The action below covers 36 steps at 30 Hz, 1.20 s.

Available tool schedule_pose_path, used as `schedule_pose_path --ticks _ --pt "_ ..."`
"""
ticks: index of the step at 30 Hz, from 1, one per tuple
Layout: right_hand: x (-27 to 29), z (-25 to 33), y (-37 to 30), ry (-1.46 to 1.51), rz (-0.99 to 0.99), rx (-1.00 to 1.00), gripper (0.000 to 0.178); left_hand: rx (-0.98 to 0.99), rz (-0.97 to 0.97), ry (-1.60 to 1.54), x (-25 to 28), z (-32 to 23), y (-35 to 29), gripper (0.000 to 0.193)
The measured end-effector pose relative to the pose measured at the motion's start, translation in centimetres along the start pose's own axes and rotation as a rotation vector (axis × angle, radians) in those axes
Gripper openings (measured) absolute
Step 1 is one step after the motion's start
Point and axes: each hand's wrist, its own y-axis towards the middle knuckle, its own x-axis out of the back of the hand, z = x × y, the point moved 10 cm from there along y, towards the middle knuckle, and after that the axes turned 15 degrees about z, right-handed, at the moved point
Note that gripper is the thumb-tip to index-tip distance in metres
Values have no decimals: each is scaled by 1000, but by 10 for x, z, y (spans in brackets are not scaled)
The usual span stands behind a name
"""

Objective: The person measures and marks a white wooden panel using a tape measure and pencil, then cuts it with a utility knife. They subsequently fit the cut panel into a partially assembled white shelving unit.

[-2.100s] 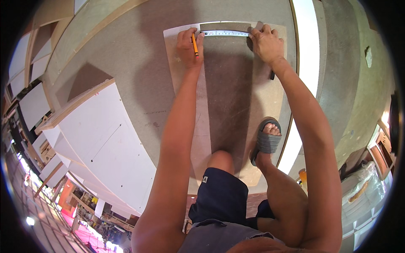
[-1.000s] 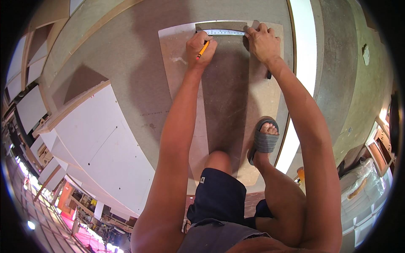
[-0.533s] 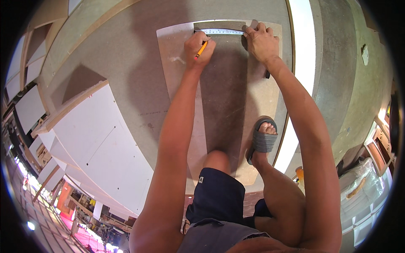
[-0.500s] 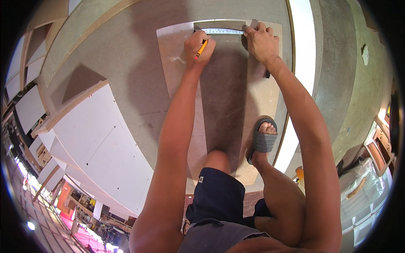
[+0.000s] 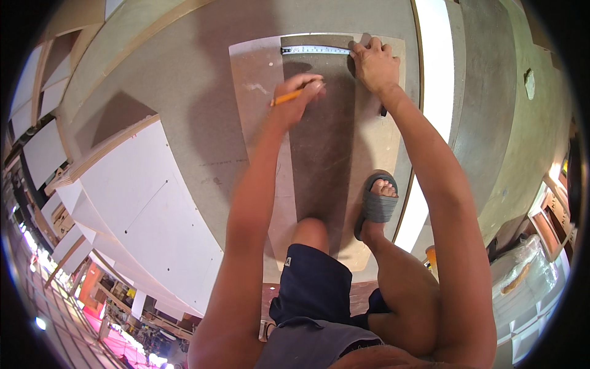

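Note:
A yellow pencil is gripped in my left hand, which is above the brown board below its far edge. The pencil's blunt end points to the left. A tape measure lies across the far end of the board, its pale blade stretched from left to right. My right hand is closed over the blade's right end, and the fingers hide what lies beneath. Between the paler sides of the board runs a darker brown band.
On the left stands a white panelled box with small dark dots. A long white strip runs along the right of the board. My sandalled foot rests on the board's right side. Plastic-wrapped material lies at far right.
My left hand has drawn back from the tape's left end toward me, and the pencil has swung flatter. The tape's left end is now uncovered. My right hand stays at the other end.

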Motion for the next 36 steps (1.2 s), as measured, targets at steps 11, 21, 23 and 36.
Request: schedule_pose_path --ticks 11,21,23,36 --pt "5 -34 7 568 197 218 36 274 93 1087 -126 75 -225 90" --pt "-54 -238 -215 1412 102 -45 70 190 22 1110 -128 77 -230 100" --pt "-76 -286 -272 1187 24 -71 78 177 5 1094 -126 76 -231 103" --pt "-170 -309 -423 30 -256 -299 87 276 -6 1029 -127 74 -236 107"
